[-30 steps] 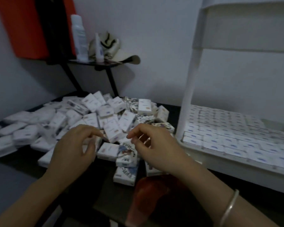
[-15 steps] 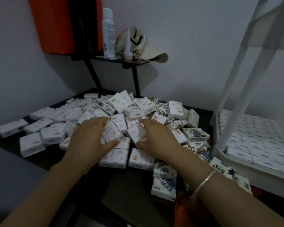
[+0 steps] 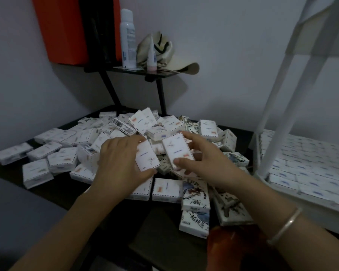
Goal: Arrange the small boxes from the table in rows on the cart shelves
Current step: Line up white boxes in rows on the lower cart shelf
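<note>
Between the two hands, over the middle of the heap of small boxes (image 3: 137, 124), two boxes are held side by side. The left hand (image 3: 119, 165) grasps a white box (image 3: 147, 158), thumb under its near edge and fingers over its far end. The right hand (image 3: 209, 165) pinches a second white box (image 3: 177, 151) between thumb and forefinger; whether the two boxes touch cannot be told. To the right of the right hand, the cart shelf (image 3: 311, 206) already carries tight rows of boxes (image 3: 305, 163) across all of its visible surface, so a good part of the work appears done. Much is left, though. Ahead of the left hand and to its left, the table (image 3: 67, 184) is thick with loose boxes. More printed boxes (image 3: 196, 194) lie just beneath the right wrist. Whether the cart's higher shelf holds any cannot be seen.
</note>
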Available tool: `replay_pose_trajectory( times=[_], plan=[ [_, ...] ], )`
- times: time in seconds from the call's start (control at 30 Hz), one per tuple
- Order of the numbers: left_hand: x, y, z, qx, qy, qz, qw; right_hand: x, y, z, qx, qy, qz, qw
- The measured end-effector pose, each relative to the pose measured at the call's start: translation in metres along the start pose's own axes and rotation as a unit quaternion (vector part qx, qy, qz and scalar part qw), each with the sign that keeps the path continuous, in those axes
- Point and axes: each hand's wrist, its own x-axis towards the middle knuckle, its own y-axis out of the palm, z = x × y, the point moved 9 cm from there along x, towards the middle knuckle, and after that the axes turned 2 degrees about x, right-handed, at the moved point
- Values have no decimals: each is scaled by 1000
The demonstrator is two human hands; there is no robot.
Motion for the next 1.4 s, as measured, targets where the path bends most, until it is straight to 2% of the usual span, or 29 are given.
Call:
replay_pose_trajectory(
  times=[0.13, 0.3, 0.5, 0.57, 0.7, 0.83, 0.97, 1.07, 1.17, 1.27, 1.33, 1.4],
  plan=[
    [-6, -6, -44, -160, 54, 7, 986, -32, -38, -1, 17, 1, -43, 999],
    [-14, -13, -128, -280, 129, 16, 951, -86, -97, -4, 34, -9, -104, 994],
    [-28, -9, -227, -320, 209, 8, 924, -166, -184, -23, 68, 30, -217, 973],
    [-30, -3, -255, -345, 219, 26, 912, -190, -214, -35, 40, 45, -267, 962],
    [-16, 18, -303, -392, 212, 70, 893, -227, -276, -65, -5, 88, -369, 925],
    [15, 53, -337, -434, 148, 125, 880, -249, -336, -80, -45, 95, -484, 869],
    [37, 89, -358, -478, 100, 181, 854, -242, -369, -87, -153, 104, -536, 824],
    [32, 105, -360, -465, 94, 194, 859, -225, -382, -103, -249, 128, -542, 792],
    [26, 104, -360, -451, 118, 192, 864, -203, -394, -121, -294, 183, -502, 793],
    [26, 103, -358, -445, 122, 188, 867, -180, -401, -140, -300, 205, -425, 829],
    [25, 103, -358, -448, 122, 185, 866, -169, -396, -155, -257, 213, -373, 866],
    [25, 102, -358, -451, 122, 184, 865, -165, -392, -170, -228, 227, -347, 881]
  ],
)
